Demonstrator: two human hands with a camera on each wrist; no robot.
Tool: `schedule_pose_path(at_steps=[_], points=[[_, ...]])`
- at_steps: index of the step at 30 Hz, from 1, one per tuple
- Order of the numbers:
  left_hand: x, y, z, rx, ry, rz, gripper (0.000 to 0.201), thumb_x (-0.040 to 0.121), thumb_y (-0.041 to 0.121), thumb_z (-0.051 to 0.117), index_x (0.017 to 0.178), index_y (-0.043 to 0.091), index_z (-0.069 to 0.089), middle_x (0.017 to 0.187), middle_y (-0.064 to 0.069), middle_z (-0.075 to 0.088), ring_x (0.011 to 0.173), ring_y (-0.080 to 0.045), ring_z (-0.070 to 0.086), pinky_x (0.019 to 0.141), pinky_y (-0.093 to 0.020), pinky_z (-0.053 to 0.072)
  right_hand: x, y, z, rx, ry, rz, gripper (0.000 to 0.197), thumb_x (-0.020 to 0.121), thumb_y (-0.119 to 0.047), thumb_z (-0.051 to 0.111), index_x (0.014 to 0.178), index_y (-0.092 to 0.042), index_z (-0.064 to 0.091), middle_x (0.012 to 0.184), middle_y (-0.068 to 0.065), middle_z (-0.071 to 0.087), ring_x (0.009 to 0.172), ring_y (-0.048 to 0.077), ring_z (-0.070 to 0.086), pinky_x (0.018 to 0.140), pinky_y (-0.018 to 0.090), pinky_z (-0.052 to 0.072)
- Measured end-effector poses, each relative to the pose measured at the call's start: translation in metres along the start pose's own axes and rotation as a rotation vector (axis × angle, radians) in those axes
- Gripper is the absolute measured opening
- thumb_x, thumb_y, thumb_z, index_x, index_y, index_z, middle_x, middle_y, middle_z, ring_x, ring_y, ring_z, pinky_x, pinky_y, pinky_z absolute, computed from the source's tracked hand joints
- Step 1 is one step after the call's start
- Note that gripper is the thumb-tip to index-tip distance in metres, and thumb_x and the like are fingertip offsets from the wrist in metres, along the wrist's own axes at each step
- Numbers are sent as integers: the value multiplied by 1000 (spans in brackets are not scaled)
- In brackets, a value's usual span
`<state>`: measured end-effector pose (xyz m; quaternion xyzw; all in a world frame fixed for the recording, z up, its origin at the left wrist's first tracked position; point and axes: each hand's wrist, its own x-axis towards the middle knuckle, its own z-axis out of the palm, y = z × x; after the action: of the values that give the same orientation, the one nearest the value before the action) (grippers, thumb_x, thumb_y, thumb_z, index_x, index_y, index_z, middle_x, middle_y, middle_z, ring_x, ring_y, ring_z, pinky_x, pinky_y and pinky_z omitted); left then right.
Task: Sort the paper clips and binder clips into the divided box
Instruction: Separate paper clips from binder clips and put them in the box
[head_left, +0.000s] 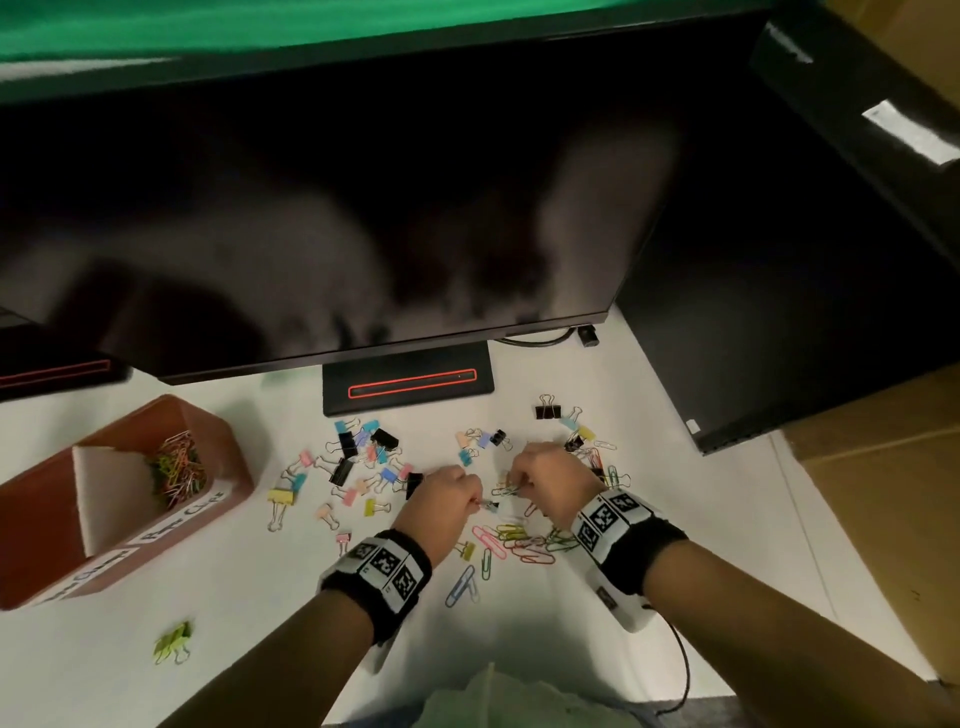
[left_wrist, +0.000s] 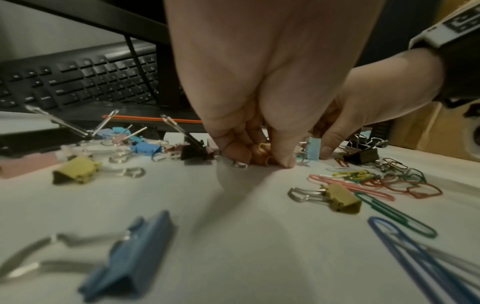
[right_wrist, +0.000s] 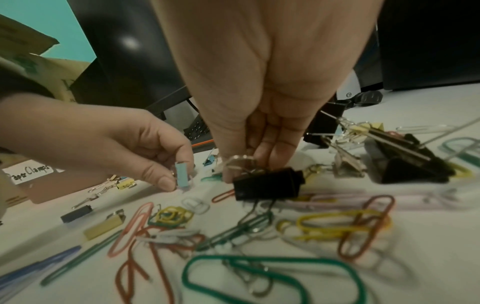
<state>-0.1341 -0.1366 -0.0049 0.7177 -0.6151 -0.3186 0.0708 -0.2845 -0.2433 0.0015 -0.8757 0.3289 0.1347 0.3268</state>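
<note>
Binder clips and paper clips lie scattered on the white table (head_left: 649, 467), and both hands work among them. The left hand (head_left: 441, 501) pinches a small light-blue binder clip (right_wrist: 181, 174) between thumb and forefinger. The right hand (head_left: 550, 475) grips the wire handles of a black binder clip (right_wrist: 267, 183). Colored paper clips (head_left: 524, 540) lie just below the hands. The divided box (head_left: 228, 452) sits well to the left, with paper clips in its far compartment.

A big dark screen (head_left: 332, 208) is standing on the white table (head_left: 701, 519). A black keyboard (left_wrist: 78, 82) is lying under it. Brown cardboard boxes (head_left: 883, 493) are sitting on the right side.
</note>
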Motion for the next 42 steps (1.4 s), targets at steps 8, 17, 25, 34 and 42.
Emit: schedule_pose_path(at_steps=[8,17,25,34,42], points=[[-12,-9,-17,-211,142,-53,32,88,12,58,119,19,55,80,4,60,77,-11,56,83,-23,45,-18,3,-2,123,41,35,19,88,-9,55,106,-15,59,98,4,66,90,19,61,80,29,51],[-33,2,-9,-175,2,137,26,88,20,59,114,21,59,88,8,58,79,-5,54,81,-22,48,-37,-6,19,-166,1,-57,35,91,-31,52,123,-17,54,117,8,51,110,28,51,94,38,41],[-22,14,17,8,-26,96,18,89,17,56,104,10,62,102,-6,59,94,-20,56,83,-29,45,-36,-15,23,-168,9,-20,37,87,-30,58,122,-19,53,122,4,52,117,25,45,97,38,33],[-13,-5,10,205,-18,99,14,93,18,47,97,11,59,96,-7,58,90,-24,55,79,-35,44,-20,-13,12,-150,-21,40,23,90,-33,55,107,-22,65,108,3,65,111,23,50,99,37,33],[-23,-13,-3,-41,79,62,13,92,24,52,91,13,59,88,-1,60,85,-15,51,72,-23,36,-27,-14,-1,41,88,30,22,88,-33,59,101,-18,67,99,2,67,92,20,61,84,31,47]])
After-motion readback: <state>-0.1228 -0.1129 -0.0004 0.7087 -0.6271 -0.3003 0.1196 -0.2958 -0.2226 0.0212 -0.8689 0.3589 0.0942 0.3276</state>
